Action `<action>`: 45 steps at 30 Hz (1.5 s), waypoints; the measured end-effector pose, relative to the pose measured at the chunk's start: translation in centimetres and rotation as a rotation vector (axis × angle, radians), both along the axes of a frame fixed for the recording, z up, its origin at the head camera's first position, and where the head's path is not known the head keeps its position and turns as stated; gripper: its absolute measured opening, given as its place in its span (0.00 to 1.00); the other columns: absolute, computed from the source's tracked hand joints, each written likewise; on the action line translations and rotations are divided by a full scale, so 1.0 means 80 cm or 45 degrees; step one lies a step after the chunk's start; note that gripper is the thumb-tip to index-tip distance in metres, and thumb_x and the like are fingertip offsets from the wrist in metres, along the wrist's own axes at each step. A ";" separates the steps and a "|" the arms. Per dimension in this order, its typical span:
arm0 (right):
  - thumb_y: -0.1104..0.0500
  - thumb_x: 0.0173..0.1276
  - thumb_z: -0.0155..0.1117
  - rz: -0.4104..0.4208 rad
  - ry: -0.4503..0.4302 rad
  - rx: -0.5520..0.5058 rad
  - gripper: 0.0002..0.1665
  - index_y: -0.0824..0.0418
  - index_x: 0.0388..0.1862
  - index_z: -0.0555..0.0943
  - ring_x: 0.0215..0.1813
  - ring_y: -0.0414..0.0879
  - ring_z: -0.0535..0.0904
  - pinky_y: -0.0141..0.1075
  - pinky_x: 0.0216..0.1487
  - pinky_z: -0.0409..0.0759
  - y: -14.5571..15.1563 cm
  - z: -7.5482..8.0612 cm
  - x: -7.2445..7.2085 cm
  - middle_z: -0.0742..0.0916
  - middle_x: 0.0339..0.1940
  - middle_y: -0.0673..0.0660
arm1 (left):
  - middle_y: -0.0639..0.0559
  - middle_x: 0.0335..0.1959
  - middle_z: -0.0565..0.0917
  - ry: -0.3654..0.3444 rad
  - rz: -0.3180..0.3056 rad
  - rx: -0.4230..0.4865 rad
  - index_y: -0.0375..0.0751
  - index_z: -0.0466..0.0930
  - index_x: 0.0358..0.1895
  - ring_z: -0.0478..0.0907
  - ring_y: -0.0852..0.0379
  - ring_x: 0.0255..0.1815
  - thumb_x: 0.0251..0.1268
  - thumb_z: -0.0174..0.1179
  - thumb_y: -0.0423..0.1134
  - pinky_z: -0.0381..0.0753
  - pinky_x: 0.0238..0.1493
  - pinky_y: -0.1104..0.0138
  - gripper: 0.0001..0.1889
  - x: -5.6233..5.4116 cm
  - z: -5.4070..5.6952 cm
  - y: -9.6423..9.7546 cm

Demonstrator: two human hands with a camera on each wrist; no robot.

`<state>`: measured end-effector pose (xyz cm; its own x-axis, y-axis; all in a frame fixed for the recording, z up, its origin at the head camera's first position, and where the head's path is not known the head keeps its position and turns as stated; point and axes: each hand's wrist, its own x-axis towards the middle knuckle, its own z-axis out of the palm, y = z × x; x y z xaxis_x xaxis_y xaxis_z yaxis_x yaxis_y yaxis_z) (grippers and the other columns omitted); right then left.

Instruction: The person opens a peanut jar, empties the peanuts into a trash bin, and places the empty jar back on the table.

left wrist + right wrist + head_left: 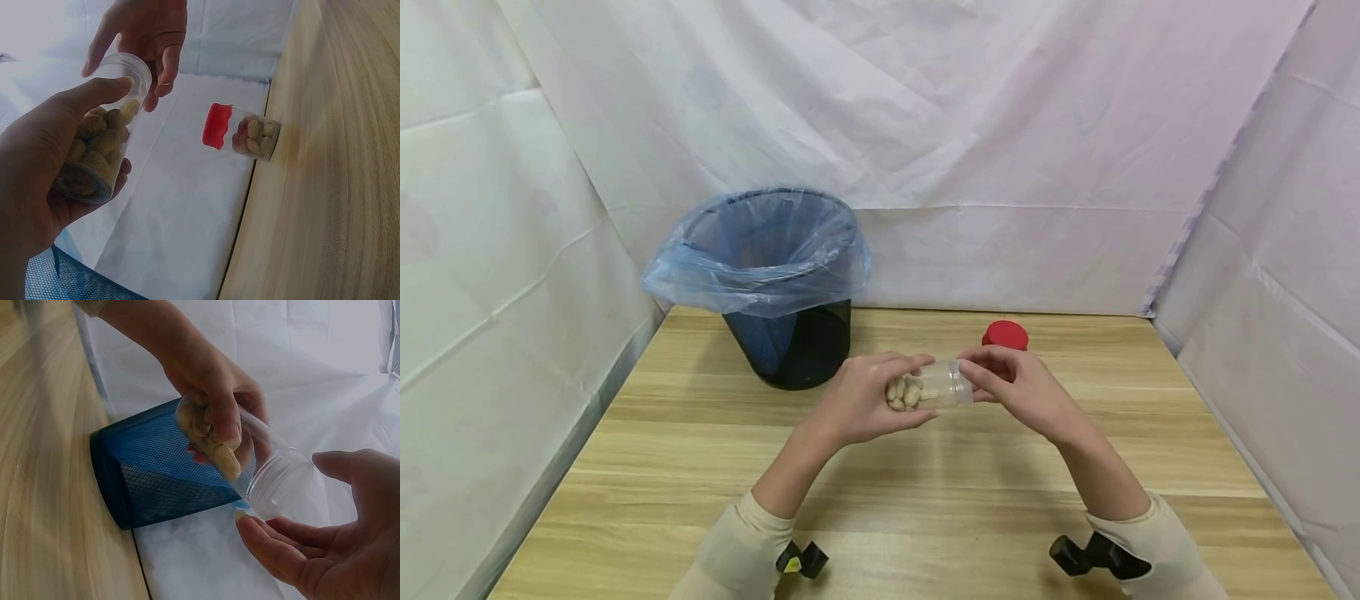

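My left hand (868, 398) grips a clear plastic jar (946, 385) around its body, thumb along one side. Inside lie several pale nuts (97, 140) that look like unshelled peanuts, gathered toward the base. The jar is tipped on its side, its uncapped mouth facing right. There, my right hand (1018, 387) has its thumb and loosely bent fingers (281, 547) spread on either side of the rim; firm contact cannot be made out. Behind the right hand stands a second jar with a red lid (1006, 335); in the left wrist view, nuts show through its clear wall (255, 139).
A black mesh bin (831, 342) lined with a blue plastic bag (730, 287) stands at the back left of the wooden table (910, 533). White cloth (1000, 167) hangs behind and along both sides. Black wrist devices (1097, 554) sit at the cream sleeves.
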<state>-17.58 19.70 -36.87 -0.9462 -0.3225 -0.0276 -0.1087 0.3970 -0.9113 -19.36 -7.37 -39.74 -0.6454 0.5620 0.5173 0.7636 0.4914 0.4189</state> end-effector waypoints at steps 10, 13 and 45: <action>0.49 0.80 0.69 0.038 0.054 0.014 0.26 0.63 0.68 0.81 0.56 0.51 0.88 0.35 0.56 0.88 0.002 -0.003 -0.001 0.88 0.59 0.61 | 0.53 0.48 0.93 0.014 0.005 -0.011 0.49 0.88 0.65 0.88 0.62 0.41 0.56 0.83 0.53 0.87 0.41 0.68 0.32 -0.001 -0.001 0.000; 0.52 0.78 0.71 0.071 0.102 0.007 0.25 0.60 0.68 0.81 0.59 0.53 0.87 0.35 0.56 0.87 0.003 -0.003 -0.001 0.87 0.60 0.59 | 0.54 0.49 0.93 0.004 0.010 -0.005 0.49 0.88 0.65 0.89 0.61 0.42 0.56 0.83 0.54 0.87 0.42 0.68 0.32 -0.001 0.000 -0.001; 0.46 0.77 0.72 0.012 0.135 0.144 0.26 0.58 0.66 0.84 0.58 0.51 0.88 0.38 0.57 0.86 0.001 0.000 0.002 0.89 0.57 0.57 | 0.55 0.45 0.92 -0.013 -0.006 -0.005 0.50 0.88 0.64 0.86 0.63 0.38 0.56 0.83 0.53 0.85 0.39 0.71 0.32 0.000 0.001 -0.001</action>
<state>-17.40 19.79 -36.84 -0.9428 -0.3315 0.0353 -0.2058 0.4952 -0.8441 -19.39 -7.47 -39.69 -0.6482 0.5667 0.5087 0.7614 0.4895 0.4249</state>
